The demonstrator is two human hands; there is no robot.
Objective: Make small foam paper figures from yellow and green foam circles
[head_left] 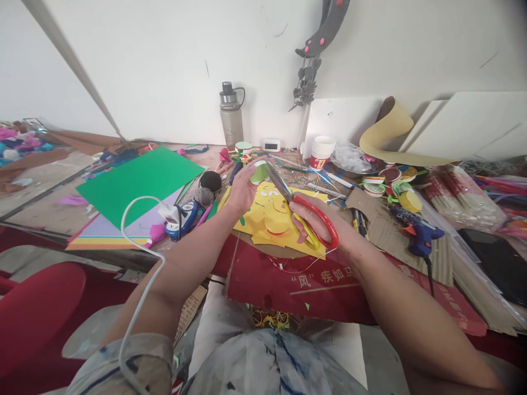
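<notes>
White wall (164, 66) rises behind a cluttered worktable (57, 211). Near the middle, above yellow paper (267, 224), the left hand (242, 191) has its fingers clamped on a light green piece (259, 174). The right hand (309, 215) has its fingers closed through the red and yellow handles of the scissors (284, 188), whose blades reach toward that piece; whether they touch it, I cannot tell. Red cardboard (263, 277) lies under the yellow paper. Left of the hands is a green sheet (140, 184); to the right, a blue glue gun (424, 236) and a dark phone (494, 263). A bottle (231, 120) and a paper cup (322, 152) stand toward the wall.
</notes>
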